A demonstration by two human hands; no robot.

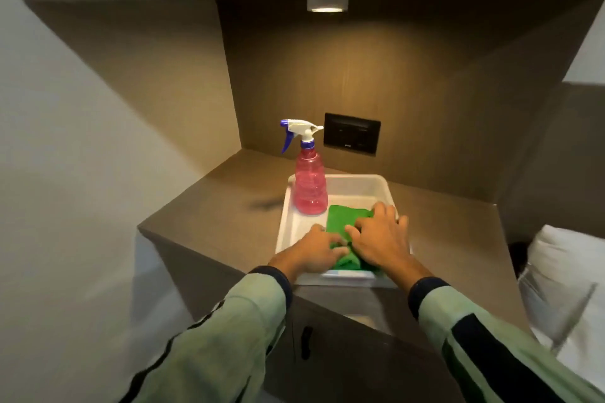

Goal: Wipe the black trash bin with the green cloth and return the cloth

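Observation:
The green cloth [342,221] lies folded in a white plastic tray [357,185] on a brown counter. My left hand [314,250] pinches the cloth's near left edge. My right hand [383,235] rests flat on the cloth's right side with fingers spread. Both hands cover much of the cloth. The black trash bin is not in view.
A pink spray bottle [310,188] with a white and blue trigger stands in the tray's far left corner. A black socket panel [352,133] sits on the back wall. The counter [212,213] has a cabinet door and black handle [306,342] below. White fabric [566,271] lies at the right.

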